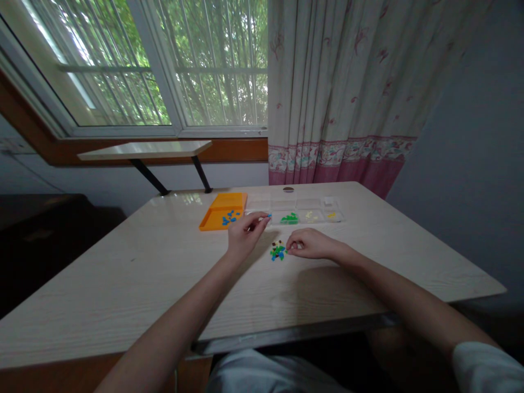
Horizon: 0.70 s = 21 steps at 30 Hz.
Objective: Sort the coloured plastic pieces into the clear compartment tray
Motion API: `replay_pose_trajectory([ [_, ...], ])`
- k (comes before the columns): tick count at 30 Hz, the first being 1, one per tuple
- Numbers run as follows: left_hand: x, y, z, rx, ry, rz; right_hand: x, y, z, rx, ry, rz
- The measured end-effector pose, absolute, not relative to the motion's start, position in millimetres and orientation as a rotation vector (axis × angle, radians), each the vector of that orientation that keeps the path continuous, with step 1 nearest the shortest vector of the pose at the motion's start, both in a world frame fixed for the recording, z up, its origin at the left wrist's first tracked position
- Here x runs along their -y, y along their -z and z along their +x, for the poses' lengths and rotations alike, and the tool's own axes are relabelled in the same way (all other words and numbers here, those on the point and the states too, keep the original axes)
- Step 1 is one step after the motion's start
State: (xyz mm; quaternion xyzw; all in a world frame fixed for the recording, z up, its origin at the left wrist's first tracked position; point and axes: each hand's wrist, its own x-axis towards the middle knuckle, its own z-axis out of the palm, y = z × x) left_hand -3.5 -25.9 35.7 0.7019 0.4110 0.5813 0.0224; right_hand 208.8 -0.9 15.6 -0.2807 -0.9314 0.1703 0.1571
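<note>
**Small pile of beads between two hands**

The bead pile (pixel 278 251) – green, blue and a dark bit on top – lies on the table (pixel 123 284) between the hands. It sits at about 4 o'clock from the left hand (pixel 242 236) and at 9 o'clock from the right hand (pixel 309 244), just beside that hand's fingertips.

The left hand is lifted a little, with thumb and forefinger pinched together on a blue bead (pixel 268 216), which is held at the near edge of the clear divided box (pixel 298 203).

The right hand rests on the table with its fingers curled in, the tips touching or nearly touching the pile – whether they grip a bead cannot be told.

At 11 o'clock from the left hand stands an orange tray (pixel 213 221) holding blue beads (pixel 228 218). One box compartment holds green beads (pixel 289 219).
</note>
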Motion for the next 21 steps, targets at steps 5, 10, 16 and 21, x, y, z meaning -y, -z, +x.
replay_pose_trajectory([
  [5, 26.9, -37.1, -2.8, -1.276, -1.794, 2.182, -1.9, -13.3, 209.0, 2.691, -0.474, -0.797],
  [10, 27.1, -37.5, -2.9, -1.257, -1.802, 2.174, -0.9, -14.0, 208.6, 2.693, -0.477, -0.79],
  [16, 26.4, -35.6, -2.8, -1.265, -1.796, 2.186, 0.3, -15.4, 207.6, 2.701, -0.489, -0.807],
  [21, 21.6, -36.7, -9.7, -1.352, -1.723, 2.241, 0.7, -16.8, 207.6, 2.694, -0.491, -0.821],
])
